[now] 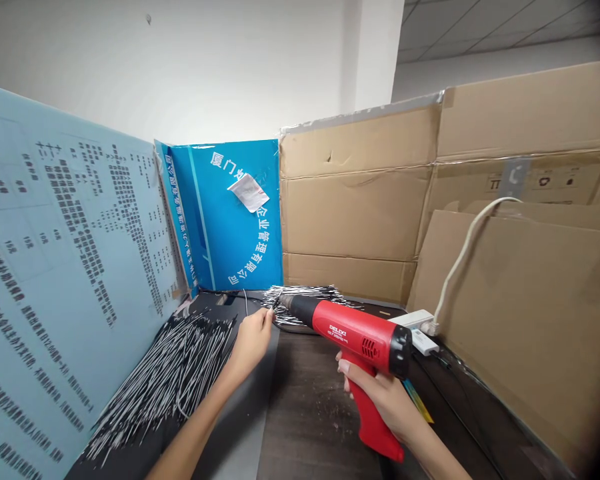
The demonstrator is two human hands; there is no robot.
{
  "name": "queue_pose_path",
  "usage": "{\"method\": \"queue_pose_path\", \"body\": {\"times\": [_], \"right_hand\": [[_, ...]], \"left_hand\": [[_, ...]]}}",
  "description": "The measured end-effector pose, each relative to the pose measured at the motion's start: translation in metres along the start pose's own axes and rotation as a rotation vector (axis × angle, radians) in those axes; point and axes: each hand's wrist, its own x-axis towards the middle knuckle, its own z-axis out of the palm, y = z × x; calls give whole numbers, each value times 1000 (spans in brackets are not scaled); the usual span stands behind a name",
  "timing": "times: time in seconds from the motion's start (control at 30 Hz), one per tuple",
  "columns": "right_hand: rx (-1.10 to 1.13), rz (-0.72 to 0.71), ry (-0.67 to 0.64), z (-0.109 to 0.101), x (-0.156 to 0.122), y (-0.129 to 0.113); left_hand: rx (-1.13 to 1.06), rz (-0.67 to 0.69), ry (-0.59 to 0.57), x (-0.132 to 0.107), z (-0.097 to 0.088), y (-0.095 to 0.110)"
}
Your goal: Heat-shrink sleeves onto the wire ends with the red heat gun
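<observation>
My right hand (375,393) is wrapped round the grip of a red heat gun (360,333), whose black nozzle points left toward my left hand. My left hand (253,340) is pinched on a thin wire (275,308), holding its end just in front of the nozzle. A heap of thin black-and-white wires (165,380) lies on the left of the dark table (310,413). A smaller bunch of wires (305,297) lies behind the nozzle.
Cardboard walls (360,207) close the back and right. Blue printed boards (55,267) stand on the left, and a darker blue board (230,220) in the corner. A white power strip (420,330) with a white cable (460,260) lies at the right.
</observation>
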Motion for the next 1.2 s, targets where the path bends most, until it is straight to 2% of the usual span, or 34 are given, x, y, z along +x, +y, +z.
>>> {"method": "queue_pose_path", "body": {"times": [0.13,0.27,0.4,0.6,0.93,1.2], "right_hand": [[-9,-8,56,5,-3,-5],[-27,-33,54,6,-3,-5],[-32,-24,30,3,-2,-3],[-49,19,-82,-3,3,1],[-59,23,-74,-2,1,-1],[-26,-33,75,7,-2,-4]], "left_hand": [[-70,-54,-12,3,-2,-2],[-116,-86,-34,4,-4,-2],[-116,-81,-3,2,-4,-1],[-69,-64,8,0,-4,1],[67,-31,39,-1,-3,1],[35,-36,67,-1,-2,-3]]}}
